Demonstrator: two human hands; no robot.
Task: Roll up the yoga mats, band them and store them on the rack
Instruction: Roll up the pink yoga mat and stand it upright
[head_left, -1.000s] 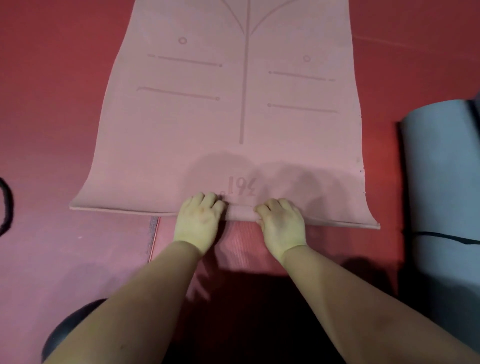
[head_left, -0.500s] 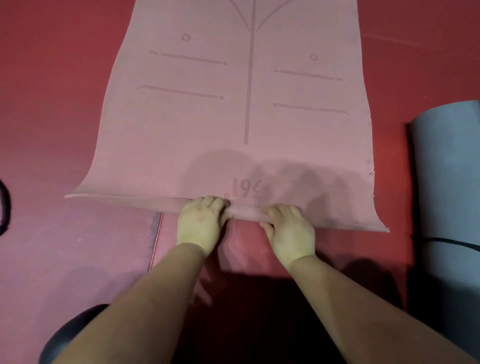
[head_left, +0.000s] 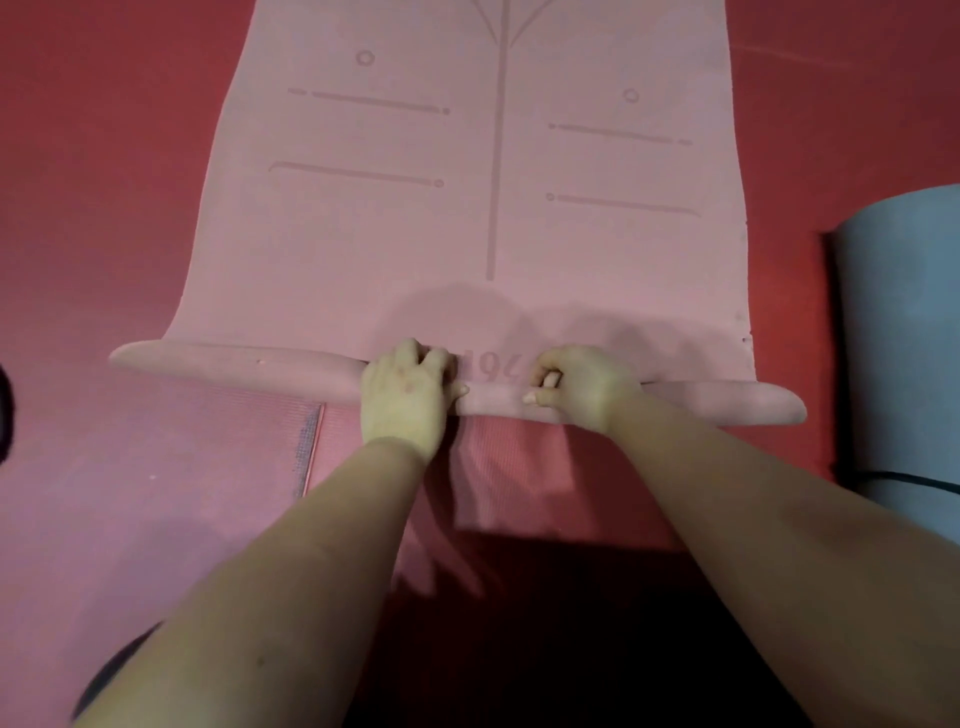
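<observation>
A pink yoga mat (head_left: 467, 218) with printed alignment lines lies spread on the red floor, stretching away from me. Its near end is curled over into a thin roll (head_left: 234, 369) that runs across the whole width. My left hand (head_left: 405, 397) grips the roll just left of centre, fingers curled over its top. My right hand (head_left: 576, 387) pinches the roll just right of centre, thumb in front and fingers tucked behind. Printed digits show between the two hands.
A rolled grey-blue mat (head_left: 904, 338) with a black band (head_left: 909, 480) lies at the right edge. A lighter pink mat (head_left: 156, 467) and a textured red mat (head_left: 514, 478) lie under my arms. A dark object (head_left: 5, 410) sits at the far left edge.
The near edge of the pink mat has been lifted and folded over into a thin roll, moving away from me. Both hands shifted forward with it.
</observation>
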